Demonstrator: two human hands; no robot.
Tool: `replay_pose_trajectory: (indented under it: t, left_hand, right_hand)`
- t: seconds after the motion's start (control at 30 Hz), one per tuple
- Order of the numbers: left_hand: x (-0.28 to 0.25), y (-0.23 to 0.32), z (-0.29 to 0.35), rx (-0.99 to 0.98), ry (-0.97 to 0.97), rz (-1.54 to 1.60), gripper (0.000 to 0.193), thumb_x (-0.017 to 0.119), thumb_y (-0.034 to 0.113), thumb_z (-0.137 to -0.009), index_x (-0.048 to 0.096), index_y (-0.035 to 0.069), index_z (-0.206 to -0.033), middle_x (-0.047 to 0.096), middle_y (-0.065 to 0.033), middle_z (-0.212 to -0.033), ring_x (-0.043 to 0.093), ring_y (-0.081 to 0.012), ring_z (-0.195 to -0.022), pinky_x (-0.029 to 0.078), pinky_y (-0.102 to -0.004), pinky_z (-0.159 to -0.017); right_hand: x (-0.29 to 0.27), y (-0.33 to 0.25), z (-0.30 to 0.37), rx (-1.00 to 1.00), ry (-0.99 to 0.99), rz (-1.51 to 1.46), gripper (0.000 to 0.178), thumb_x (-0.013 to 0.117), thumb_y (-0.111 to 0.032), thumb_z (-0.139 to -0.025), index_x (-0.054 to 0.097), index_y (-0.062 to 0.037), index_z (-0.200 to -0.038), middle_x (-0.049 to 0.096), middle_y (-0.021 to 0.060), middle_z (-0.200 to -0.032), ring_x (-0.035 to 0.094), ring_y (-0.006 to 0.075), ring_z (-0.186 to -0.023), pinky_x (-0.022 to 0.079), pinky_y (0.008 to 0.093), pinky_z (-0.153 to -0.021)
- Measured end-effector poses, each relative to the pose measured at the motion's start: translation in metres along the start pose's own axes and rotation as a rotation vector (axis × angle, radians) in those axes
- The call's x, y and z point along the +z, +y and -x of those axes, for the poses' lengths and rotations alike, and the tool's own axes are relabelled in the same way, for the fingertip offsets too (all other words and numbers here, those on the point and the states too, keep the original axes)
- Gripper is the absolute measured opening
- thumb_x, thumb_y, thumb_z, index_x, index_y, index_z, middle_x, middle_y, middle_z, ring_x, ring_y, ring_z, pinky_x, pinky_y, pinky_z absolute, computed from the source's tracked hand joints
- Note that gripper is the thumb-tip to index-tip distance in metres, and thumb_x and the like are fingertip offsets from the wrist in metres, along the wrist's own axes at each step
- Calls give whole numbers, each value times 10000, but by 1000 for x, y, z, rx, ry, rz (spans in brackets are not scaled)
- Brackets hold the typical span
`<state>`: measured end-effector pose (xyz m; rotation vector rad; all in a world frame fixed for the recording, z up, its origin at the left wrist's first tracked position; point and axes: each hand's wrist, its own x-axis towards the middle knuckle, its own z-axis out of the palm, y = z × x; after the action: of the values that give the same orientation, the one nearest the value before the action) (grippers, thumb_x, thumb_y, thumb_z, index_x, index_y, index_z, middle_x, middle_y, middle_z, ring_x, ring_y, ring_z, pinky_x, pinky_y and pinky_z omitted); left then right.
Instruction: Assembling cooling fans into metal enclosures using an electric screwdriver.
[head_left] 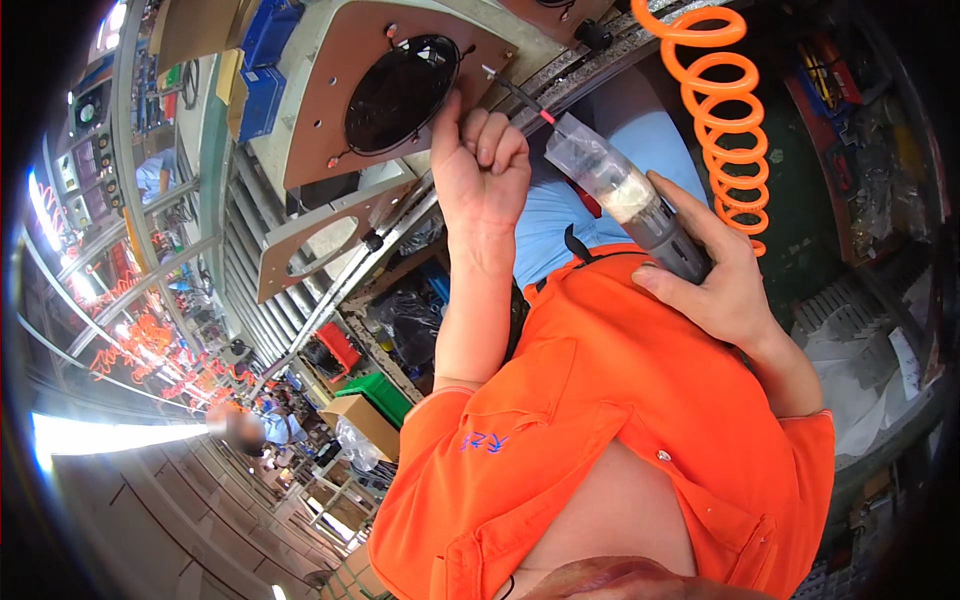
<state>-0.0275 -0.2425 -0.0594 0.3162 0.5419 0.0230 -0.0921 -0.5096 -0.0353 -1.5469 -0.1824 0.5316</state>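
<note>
In my right hand (715, 255) is a grey electric screwdriver (668, 235), its front half wrapped in clear plastic. Its long thin bit slants up and left, the tip apart from the brown panel (325, 100). That panel carries a glossy black round part (400, 92) with small fastenings around its rim. My left hand (482, 165) is raised at the panel's near side, palm showing. Its index finger stretches to the round part's lower right edge, and the other fingers curl loosely with nothing visible in them.
A second panel with a round hole (335, 245) lies next to a roller conveyor (250, 265). An orange coiled hose (725, 120) hangs at the right. Blue bins (262, 95) stand at the upper left. A green crate (380, 400) and cardboard box (362, 425) sit lower left.
</note>
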Motion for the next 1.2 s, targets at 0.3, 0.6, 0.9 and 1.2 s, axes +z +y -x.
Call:
replay_pose_trajectory:
  t: [0.3, 0.6, 0.9, 1.2]
  left_hand:
    - [1, -8, -13, -14, -52, 70, 171, 617, 158, -1010, 676, 65, -1141, 258, 61, -579, 230, -71, -484, 188, -239, -447]
    - [11, -16, -16, 83, 50, 92, 138, 591, 173, -980, 659, 55, -999, 276, 35, -584, 269, -95, -500, 207, -250, -440]
    - [13, -19, -15, 112, 54, 57, 130, 596, 180, -975, 616, 53, -950, 303, 29, -579, 285, -98, -508, 227, -255, -468]
    - [11, -21, -14, 141, 86, 20, 135, 587, 186, -976, 604, 57, -943, 300, 28, -575, 283, -101, -511, 233, -263, -482]
  right_hand:
    - [2, -11, -21, 181, -72, -172, 749, 795, -86, -879, 428, 39, -1519, 673, 83, -1197, 639, 84, -1007, 508, 263, -910]
    - [-5, -15, -25, 226, -114, -250, 749, 778, -87, -894, 407, 38, -1533, 687, 91, -1149, 629, 96, -1007, 491, 268, -917]
    - [-17, -40, -27, 429, -189, -439, 709, 679, -215, -980, 351, 44, -1553, 685, 98, -989, 615, 86, -757, 517, 235, -597]
    - [-17, -99, -40, 674, -124, -661, 577, 447, -419, -1084, 396, 4, -1473, 643, 163, -938, 571, 114, -627, 441, 233, -351]
